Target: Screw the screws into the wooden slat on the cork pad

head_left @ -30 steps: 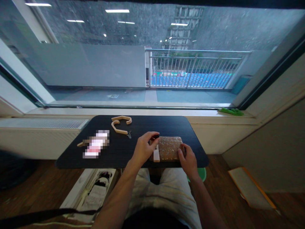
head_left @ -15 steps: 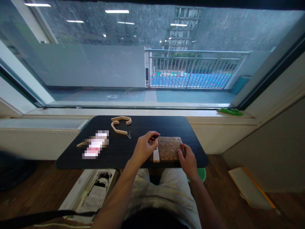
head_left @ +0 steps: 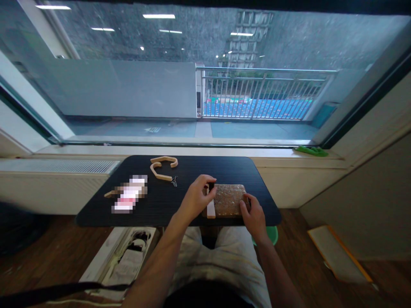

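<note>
A brown block-shaped package (head_left: 229, 200), seemingly covered in clear bubble wrap, lies flat near the front edge of the dark table (head_left: 192, 169). Across its left end runs a pale strip (head_left: 210, 209). At the package's upper left corner, my left hand (head_left: 197, 194) has thumb and forefinger closed around a small black piece (head_left: 211, 185); its exact kind is too small to make out. My right hand (head_left: 253, 211) grips the package's right edge, thumb on top, the other fingers partly hidden.
Two curved wooden hooks (head_left: 160, 176) and several dark screws (head_left: 174, 181) lie at the table's back left. Left of them is a blurred pink-and-white item (head_left: 130, 194). An open white box (head_left: 117, 261) stands on the floor, and a green container (head_left: 272, 234) shows below the table's right corner.
My left fingers have shifted slightly at the package's corner, and more of the black piece shows between them. The right hand and the package stay in place.
</note>
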`<move>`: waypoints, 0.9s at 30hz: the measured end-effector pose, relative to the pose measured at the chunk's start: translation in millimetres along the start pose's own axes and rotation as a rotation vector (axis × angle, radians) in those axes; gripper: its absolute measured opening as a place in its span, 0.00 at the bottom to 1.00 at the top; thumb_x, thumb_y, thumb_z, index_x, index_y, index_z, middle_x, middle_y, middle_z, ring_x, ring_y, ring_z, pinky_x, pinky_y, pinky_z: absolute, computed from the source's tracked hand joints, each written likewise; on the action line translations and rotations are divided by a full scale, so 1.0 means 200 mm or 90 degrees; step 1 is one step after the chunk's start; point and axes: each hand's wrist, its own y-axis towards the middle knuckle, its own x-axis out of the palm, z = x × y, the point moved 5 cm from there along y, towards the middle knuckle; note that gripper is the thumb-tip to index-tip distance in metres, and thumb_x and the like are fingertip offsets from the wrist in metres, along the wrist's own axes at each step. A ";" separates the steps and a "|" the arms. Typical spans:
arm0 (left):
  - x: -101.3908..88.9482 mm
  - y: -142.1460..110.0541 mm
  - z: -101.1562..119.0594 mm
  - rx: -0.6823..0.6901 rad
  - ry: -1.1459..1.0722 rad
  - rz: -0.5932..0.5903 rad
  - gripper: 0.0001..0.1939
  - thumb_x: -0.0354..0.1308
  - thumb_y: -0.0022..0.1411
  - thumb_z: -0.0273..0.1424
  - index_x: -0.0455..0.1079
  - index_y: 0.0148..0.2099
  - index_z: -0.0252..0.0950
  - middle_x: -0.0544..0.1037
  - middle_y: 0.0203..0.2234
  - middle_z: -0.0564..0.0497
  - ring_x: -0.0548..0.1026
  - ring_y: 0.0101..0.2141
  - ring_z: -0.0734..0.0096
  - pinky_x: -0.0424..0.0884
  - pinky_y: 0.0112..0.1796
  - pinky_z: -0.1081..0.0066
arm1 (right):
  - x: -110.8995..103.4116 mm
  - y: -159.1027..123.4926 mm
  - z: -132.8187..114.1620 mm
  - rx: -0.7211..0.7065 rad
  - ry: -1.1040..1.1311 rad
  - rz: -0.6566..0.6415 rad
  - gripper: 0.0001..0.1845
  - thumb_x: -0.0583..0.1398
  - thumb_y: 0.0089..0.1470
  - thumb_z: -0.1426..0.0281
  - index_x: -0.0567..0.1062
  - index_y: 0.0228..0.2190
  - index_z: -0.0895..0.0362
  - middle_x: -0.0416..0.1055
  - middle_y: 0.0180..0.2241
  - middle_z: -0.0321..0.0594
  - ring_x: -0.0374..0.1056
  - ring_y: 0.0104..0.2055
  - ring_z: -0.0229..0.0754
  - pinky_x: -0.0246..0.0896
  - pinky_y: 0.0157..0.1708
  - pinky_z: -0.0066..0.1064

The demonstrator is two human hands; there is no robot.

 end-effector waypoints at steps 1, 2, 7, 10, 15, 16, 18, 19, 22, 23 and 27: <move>-0.01 0.00 0.00 0.014 0.009 0.015 0.09 0.60 0.58 0.24 0.72 0.42 0.36 0.76 0.37 0.48 0.76 0.38 0.68 0.74 0.37 0.70 | 0.00 0.00 0.00 0.001 0.000 -0.001 0.25 0.53 0.57 0.56 0.73 0.46 0.59 0.76 0.45 0.54 0.71 0.45 0.54 0.65 0.47 0.47; -0.01 0.00 0.01 0.023 0.017 0.031 0.07 0.61 0.58 0.24 0.72 0.41 0.36 0.75 0.36 0.49 0.75 0.36 0.69 0.73 0.36 0.71 | 0.00 0.00 0.00 0.002 -0.001 0.000 0.25 0.53 0.57 0.55 0.73 0.46 0.59 0.76 0.45 0.54 0.71 0.45 0.54 0.65 0.46 0.47; -0.04 0.01 0.02 0.010 0.058 0.051 0.05 0.62 0.59 0.24 0.72 0.38 0.36 0.74 0.32 0.52 0.73 0.31 0.72 0.72 0.35 0.72 | 0.00 0.00 -0.01 0.005 -0.002 -0.003 0.25 0.53 0.56 0.55 0.73 0.46 0.59 0.76 0.45 0.54 0.71 0.45 0.54 0.65 0.46 0.47; -0.04 0.00 0.02 -0.007 0.068 0.058 0.07 0.64 0.58 0.24 0.72 0.39 0.36 0.75 0.30 0.53 0.74 0.31 0.72 0.72 0.36 0.72 | 0.00 0.00 -0.01 0.007 -0.001 -0.005 0.25 0.53 0.56 0.55 0.73 0.46 0.59 0.75 0.45 0.54 0.71 0.46 0.55 0.65 0.47 0.47; -0.03 0.00 0.02 -0.036 0.043 0.048 0.06 0.65 0.58 0.25 0.73 0.39 0.36 0.79 0.30 0.53 0.77 0.30 0.71 0.74 0.36 0.71 | 0.00 0.00 0.00 0.002 0.006 0.003 0.24 0.53 0.56 0.55 0.73 0.46 0.59 0.76 0.45 0.53 0.71 0.46 0.54 0.65 0.47 0.47; -0.03 0.00 0.01 -0.040 0.039 0.043 0.06 0.65 0.58 0.25 0.73 0.39 0.36 0.79 0.30 0.53 0.78 0.30 0.71 0.74 0.36 0.71 | 0.00 0.00 0.00 0.003 0.006 0.005 0.24 0.53 0.56 0.55 0.74 0.46 0.58 0.76 0.45 0.53 0.72 0.46 0.54 0.65 0.47 0.47; -0.03 0.00 0.01 -0.047 0.032 0.032 0.06 0.65 0.58 0.26 0.74 0.39 0.36 0.81 0.30 0.52 0.79 0.31 0.70 0.75 0.36 0.71 | 0.00 0.00 0.01 0.005 0.004 0.002 0.24 0.53 0.56 0.56 0.73 0.46 0.58 0.76 0.45 0.53 0.71 0.46 0.54 0.65 0.47 0.47; -0.03 0.00 0.01 -0.051 0.027 0.027 0.06 0.65 0.58 0.26 0.74 0.39 0.36 0.81 0.30 0.51 0.79 0.31 0.69 0.75 0.36 0.71 | 0.01 0.00 0.01 0.006 0.003 0.000 0.24 0.53 0.56 0.56 0.73 0.46 0.59 0.76 0.45 0.53 0.71 0.46 0.54 0.65 0.47 0.47; -0.03 0.00 0.01 -0.061 0.013 0.012 0.06 0.64 0.59 0.27 0.75 0.40 0.36 0.82 0.31 0.51 0.80 0.32 0.68 0.75 0.37 0.71 | 0.00 0.00 0.01 0.003 -0.002 0.000 0.24 0.53 0.56 0.56 0.73 0.46 0.58 0.76 0.45 0.53 0.71 0.46 0.54 0.65 0.47 0.47; -0.02 0.00 0.01 -0.065 0.009 0.007 0.06 0.64 0.59 0.27 0.75 0.40 0.36 0.82 0.31 0.51 0.80 0.33 0.68 0.75 0.37 0.71 | 0.00 0.00 0.01 0.000 -0.003 0.001 0.24 0.53 0.56 0.56 0.73 0.46 0.58 0.76 0.45 0.53 0.71 0.46 0.54 0.65 0.47 0.47; -0.02 0.00 0.01 -0.078 -0.008 -0.004 0.06 0.62 0.60 0.28 0.75 0.42 0.37 0.83 0.34 0.50 0.81 0.34 0.68 0.76 0.38 0.71 | 0.00 0.00 0.01 0.001 -0.007 0.000 0.25 0.53 0.56 0.56 0.73 0.46 0.59 0.76 0.45 0.54 0.72 0.45 0.55 0.65 0.47 0.48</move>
